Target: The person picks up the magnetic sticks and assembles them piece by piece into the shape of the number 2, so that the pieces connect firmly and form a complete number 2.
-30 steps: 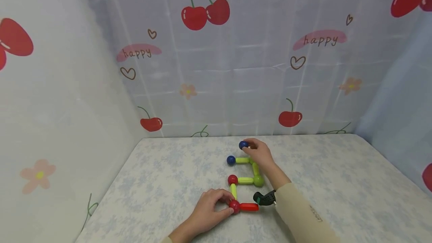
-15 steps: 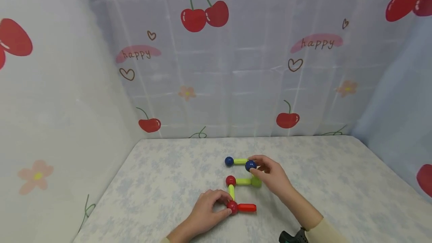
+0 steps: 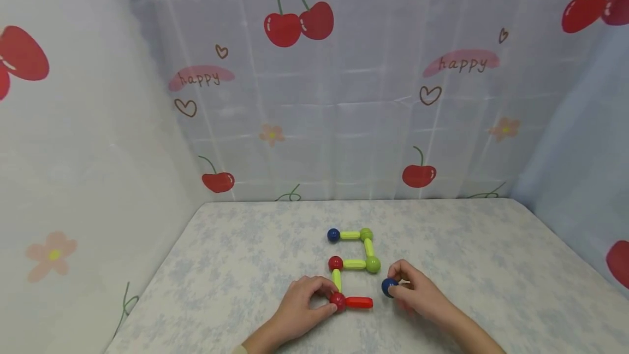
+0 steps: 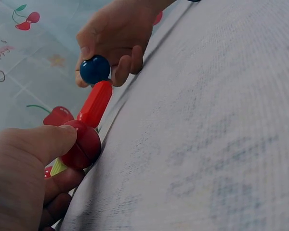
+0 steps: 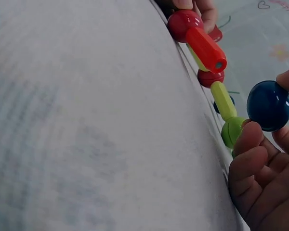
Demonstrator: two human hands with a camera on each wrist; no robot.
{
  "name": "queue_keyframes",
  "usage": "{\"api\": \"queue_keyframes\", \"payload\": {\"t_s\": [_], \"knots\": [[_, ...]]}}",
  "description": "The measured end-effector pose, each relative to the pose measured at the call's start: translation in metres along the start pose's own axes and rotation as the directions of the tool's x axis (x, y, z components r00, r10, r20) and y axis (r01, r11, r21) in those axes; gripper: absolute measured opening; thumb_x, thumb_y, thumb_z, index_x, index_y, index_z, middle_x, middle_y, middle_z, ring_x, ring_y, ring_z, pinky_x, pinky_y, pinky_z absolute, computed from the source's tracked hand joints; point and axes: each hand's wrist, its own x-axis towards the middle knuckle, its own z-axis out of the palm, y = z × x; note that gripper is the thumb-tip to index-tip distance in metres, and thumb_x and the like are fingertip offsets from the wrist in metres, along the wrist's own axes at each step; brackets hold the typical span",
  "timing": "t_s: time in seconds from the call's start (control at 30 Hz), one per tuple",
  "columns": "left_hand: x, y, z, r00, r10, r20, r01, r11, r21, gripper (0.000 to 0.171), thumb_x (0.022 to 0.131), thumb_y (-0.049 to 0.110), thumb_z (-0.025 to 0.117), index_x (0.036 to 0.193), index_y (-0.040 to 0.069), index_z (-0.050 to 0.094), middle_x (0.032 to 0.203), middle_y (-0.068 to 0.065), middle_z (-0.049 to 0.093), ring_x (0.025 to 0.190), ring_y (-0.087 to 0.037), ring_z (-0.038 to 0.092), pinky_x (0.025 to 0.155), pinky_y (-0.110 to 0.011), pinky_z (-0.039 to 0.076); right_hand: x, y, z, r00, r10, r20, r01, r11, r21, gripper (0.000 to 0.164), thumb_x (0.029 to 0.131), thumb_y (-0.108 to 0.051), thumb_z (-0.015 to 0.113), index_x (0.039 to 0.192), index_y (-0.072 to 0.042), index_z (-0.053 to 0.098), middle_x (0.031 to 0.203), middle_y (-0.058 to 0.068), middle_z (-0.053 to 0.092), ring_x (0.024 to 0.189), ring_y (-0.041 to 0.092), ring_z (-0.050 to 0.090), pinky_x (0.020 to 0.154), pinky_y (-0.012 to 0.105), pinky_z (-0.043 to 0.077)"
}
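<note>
My left hand (image 3: 306, 306) pinches a red ball (image 3: 338, 302) at the near end of a chain of balls and sticks on the table. From that ball a red stick (image 3: 359, 302) points right, its far end bare in the right wrist view. Between thumb and fingers my right hand (image 3: 421, 295) holds a dark blue ball (image 5: 269, 106), a short gap to the right of the red stick. The chain runs on through yellow-green sticks (image 3: 354, 264), a second red ball (image 3: 336, 263), two green balls (image 3: 373, 264) and another blue ball (image 3: 333, 235) at its far end.
A pale patterned cloth covers the table (image 3: 255, 255). Behind it hangs a curtain (image 3: 314, 124) printed with cherries, and more curtain closes in the left and right sides.
My right hand has brought the blue ball from the far side of the chain toward me, down to the right of the red stick. The left hand has stayed on the red ball.
</note>
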Motion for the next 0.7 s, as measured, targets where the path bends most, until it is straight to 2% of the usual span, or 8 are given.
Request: {"api": "queue_keyframes", "payload": {"t_s": [0.17, 0.3, 0.53, 0.7], "knots": [[0.0, -0.001, 0.001, 1.0, 0.006, 0.003, -0.006, 1.0, 0.004, 0.022, 0.091, 0.044, 0.07, 0.111, 0.037, 0.065, 0.096, 0.023, 0.066, 0.094, 0.0, 0.052, 0.084, -0.032, 0.036, 0.003, 0.017, -0.007, 0.994, -0.057, 0.096, 0.057, 0.998, 0.009, 0.028, 0.094, -0.017, 0.061, 0.112, -0.004, 0.044, 0.103, 0.008, 0.052, 0.061, 0.012, 0.05, 0.049, 0.026, 0.042], [0.001, -0.001, 0.001, 1.0, 0.014, 0.003, -0.014, 1.0, 0.006, 0.022, 0.091, 0.044, 0.07, 0.112, 0.038, 0.064, 0.096, 0.023, 0.066, 0.094, 0.0, 0.052, 0.087, -0.034, 0.037, 0.003, 0.023, -0.007, 0.977, -0.142, 0.157, 0.147, 0.989, -0.024, 0.029, 0.094, -0.015, 0.064, 0.111, -0.003, 0.044, 0.098, 0.007, 0.05, 0.061, 0.007, 0.048, 0.051, 0.025, 0.044], [0.001, -0.002, 0.0, 1.0, 0.014, 0.007, -0.014, 1.0, 0.002, 0.022, 0.091, 0.043, 0.07, 0.112, 0.036, 0.064, 0.096, 0.022, 0.066, 0.094, 0.0, 0.052, 0.087, -0.032, 0.038, 0.002, 0.026, -0.003, 0.968, -0.199, 0.155, 0.23, 0.95, -0.213, 0.033, 0.087, -0.022, 0.075, 0.107, -0.013, 0.05, 0.077, -0.002, 0.051, 0.06, 0.002, 0.046, 0.054, 0.022, 0.039], [0.0, -0.001, 0.001, 1.0, 0.012, 0.004, -0.012, 1.0, -0.012, 0.022, 0.091, 0.042, 0.07, 0.111, 0.036, 0.064, 0.096, 0.022, 0.066, 0.094, 0.0, 0.052, 0.085, -0.03, 0.039, 0.001, 0.029, -0.003, 0.955, -0.243, 0.168, 0.278, 0.93, -0.24, 0.034, 0.087, -0.028, 0.078, 0.107, -0.016, 0.052, 0.07, -0.005, 0.051, 0.058, 0.001, 0.046, 0.054, 0.021, 0.04]]}}
